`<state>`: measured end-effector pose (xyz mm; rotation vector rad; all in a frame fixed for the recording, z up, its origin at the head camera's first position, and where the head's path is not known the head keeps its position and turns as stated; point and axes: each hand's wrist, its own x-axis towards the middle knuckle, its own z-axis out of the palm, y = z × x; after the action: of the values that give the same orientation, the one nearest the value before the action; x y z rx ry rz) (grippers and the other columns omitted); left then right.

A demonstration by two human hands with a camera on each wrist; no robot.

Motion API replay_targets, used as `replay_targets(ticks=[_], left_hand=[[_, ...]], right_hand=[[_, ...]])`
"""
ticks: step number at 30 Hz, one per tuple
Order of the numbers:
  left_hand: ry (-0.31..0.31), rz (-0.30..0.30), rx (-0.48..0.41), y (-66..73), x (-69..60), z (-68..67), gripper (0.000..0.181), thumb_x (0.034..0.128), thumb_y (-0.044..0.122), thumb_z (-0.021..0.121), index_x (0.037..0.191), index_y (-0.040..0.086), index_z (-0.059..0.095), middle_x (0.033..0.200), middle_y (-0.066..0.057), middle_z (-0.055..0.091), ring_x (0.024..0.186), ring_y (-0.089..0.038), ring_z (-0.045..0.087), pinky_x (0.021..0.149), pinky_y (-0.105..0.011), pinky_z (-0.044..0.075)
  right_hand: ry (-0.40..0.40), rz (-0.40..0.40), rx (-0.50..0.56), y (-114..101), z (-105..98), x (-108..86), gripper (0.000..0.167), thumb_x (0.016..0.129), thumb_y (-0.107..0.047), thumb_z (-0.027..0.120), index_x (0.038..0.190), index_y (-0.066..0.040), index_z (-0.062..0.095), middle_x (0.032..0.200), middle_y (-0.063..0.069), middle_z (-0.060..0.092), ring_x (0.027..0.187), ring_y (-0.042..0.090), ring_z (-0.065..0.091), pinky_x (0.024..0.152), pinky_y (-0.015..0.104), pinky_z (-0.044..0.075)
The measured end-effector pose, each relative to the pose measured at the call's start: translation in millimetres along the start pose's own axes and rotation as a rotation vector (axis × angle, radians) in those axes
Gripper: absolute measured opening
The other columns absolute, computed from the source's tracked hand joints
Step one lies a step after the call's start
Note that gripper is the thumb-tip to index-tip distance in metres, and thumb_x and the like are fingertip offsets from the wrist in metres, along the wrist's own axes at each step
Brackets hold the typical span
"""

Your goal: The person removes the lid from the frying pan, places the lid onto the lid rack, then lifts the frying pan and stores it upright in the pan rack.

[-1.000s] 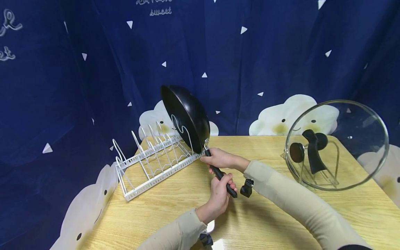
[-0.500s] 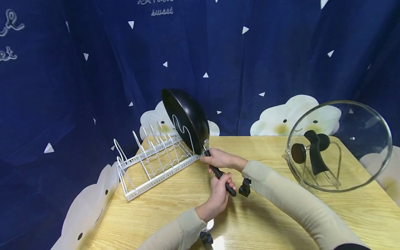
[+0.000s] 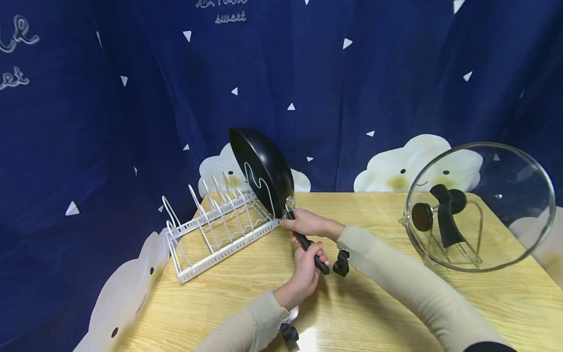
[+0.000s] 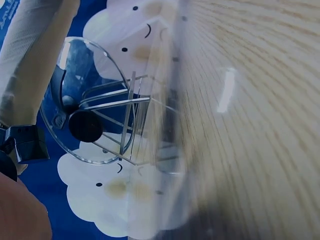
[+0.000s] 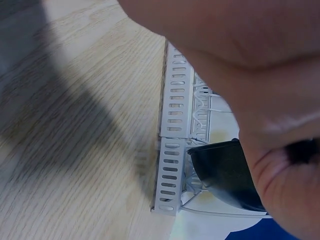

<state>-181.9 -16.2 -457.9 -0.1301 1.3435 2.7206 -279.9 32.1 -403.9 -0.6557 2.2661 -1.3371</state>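
Note:
A black wok [image 3: 271, 161] stands on edge, tilted, at the right end of a white wire dish rack [image 3: 233, 249]. A looped wire divider shows against its open side. My right hand [image 3: 311, 222] grips the upper part of the black handle [image 3: 303, 241], close to the wok. Lower down, near the handle's end, my left hand [image 3: 306, 269] is wrapped around it. In the right wrist view, the wok's dark rim [image 5: 227, 172] is beside the rack's slotted rail [image 5: 172, 170]; the palm hides the rest.
At the right, a large glass lid [image 3: 510, 220] with a black handle [image 3: 446, 220] leans upright in a wire stand [image 3: 477, 220]. The wooden table [image 3: 365, 313] ends at a dark blue curtain [image 3: 325, 63] behind. Narrower dividers rise from the rack's left part.
The wok has sunk slightly and its top edge sits a little lower. Both hands keep their grip on the handle, which has shifted slightly left. The view has drifted a little.

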Motion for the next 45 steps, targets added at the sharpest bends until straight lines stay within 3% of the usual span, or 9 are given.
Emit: replay_targets(ticks=[8,16,20,28,31,33,35,40,45], left_hand=[[0.009,-0.015,-0.001,2.4,5.8,-2.8,0.015,0.0831,0.003,0.053,0.074,0.01,0.044,0.059,0.004,0.042,0.049,-0.005,0.042,0.047,-0.018,0.044],[0.02,-0.03,-0.011,4.8,11.4,-5.2,0.014,0.0821,0.003,0.054,0.075,0.01,0.044,0.06,0.004,0.042,0.049,-0.005,0.042,0.047,-0.017,0.044],[0.026,-0.036,-0.008,4.7,12.4,-6.5,0.013,0.0821,0.003,0.054,0.076,0.01,0.045,0.06,0.004,0.042,0.049,-0.005,0.042,0.047,-0.017,0.044],[0.028,-0.047,-0.007,2.5,13.7,-7.3,0.014,0.0833,0.002,0.053,0.076,0.01,0.044,0.059,0.004,0.042,0.048,-0.005,0.042,0.047,-0.017,0.044],[0.034,-0.059,-0.008,0.8,13.7,-7.6,0.014,0.0837,0.002,0.053,0.075,0.01,0.044,0.059,0.004,0.042,0.048,-0.005,0.042,0.047,-0.018,0.044],[0.037,-0.064,-0.008,-1.1,14.0,-7.9,0.014,0.0839,0.002,0.052,0.076,0.009,0.044,0.059,0.004,0.042,0.049,-0.006,0.042,0.047,-0.018,0.044],[0.039,-0.066,-0.005,-2.9,13.9,-8.6,0.014,0.0836,0.002,0.053,0.077,0.009,0.043,0.059,0.003,0.042,0.049,-0.006,0.042,0.047,-0.018,0.044],[0.037,-0.067,0.01,-6.9,13.5,-10.4,0.014,0.0831,0.002,0.053,0.078,0.01,0.043,0.058,0.004,0.042,0.049,-0.006,0.043,0.048,-0.019,0.044],[0.019,-0.078,0.016,-8.6,13.3,-11.0,0.014,0.0853,0.002,0.053,0.079,0.01,0.043,0.058,0.004,0.042,0.049,-0.007,0.042,0.049,-0.019,0.044]], right_hand=[[0.015,0.008,-0.037,2.1,0.7,6.5,0.033,0.095,-0.022,0.054,0.073,0.003,0.056,0.054,0.005,0.054,0.045,0.013,0.056,0.046,0.022,0.045],[0.006,0.018,-0.03,0.6,-0.3,11.9,0.026,0.095,-0.018,0.053,0.075,-0.002,0.054,0.056,0.005,0.054,0.046,0.013,0.055,0.046,0.023,0.044],[-0.014,0.028,-0.041,-0.9,-0.9,13.1,0.028,0.096,-0.018,0.052,0.075,0.002,0.055,0.056,0.005,0.054,0.046,0.012,0.056,0.046,0.022,0.045],[-0.044,0.076,0.041,-1.5,-2.1,12.9,0.024,0.094,-0.017,0.054,0.076,-0.001,0.053,0.058,0.006,0.053,0.048,0.013,0.056,0.047,0.022,0.046],[-0.064,0.098,0.113,0.0,-2.0,12.8,0.017,0.096,-0.016,0.053,0.093,0.001,0.049,0.06,0.007,0.052,0.048,0.014,0.055,0.047,0.024,0.047],[-0.071,0.112,0.161,2.2,-1.4,13.3,0.024,0.096,-0.014,0.052,0.11,0.002,0.043,0.062,0.009,0.052,0.049,0.016,0.055,0.048,0.025,0.049],[-0.076,0.128,0.187,3.5,-0.3,13.1,0.027,0.096,-0.013,0.051,0.115,0.001,0.039,0.064,0.01,0.051,0.05,0.017,0.055,0.049,0.027,0.05],[-0.073,0.157,0.154,2.7,1.0,10.1,0.018,0.096,-0.012,0.05,0.097,0.005,0.045,0.064,0.01,0.053,0.051,0.017,0.056,0.05,0.027,0.051],[-0.089,0.163,0.159,2.5,-0.3,7.7,0.025,0.096,-0.013,0.049,0.098,0.012,0.046,0.064,0.01,0.054,0.051,0.016,0.057,0.051,0.027,0.052]])
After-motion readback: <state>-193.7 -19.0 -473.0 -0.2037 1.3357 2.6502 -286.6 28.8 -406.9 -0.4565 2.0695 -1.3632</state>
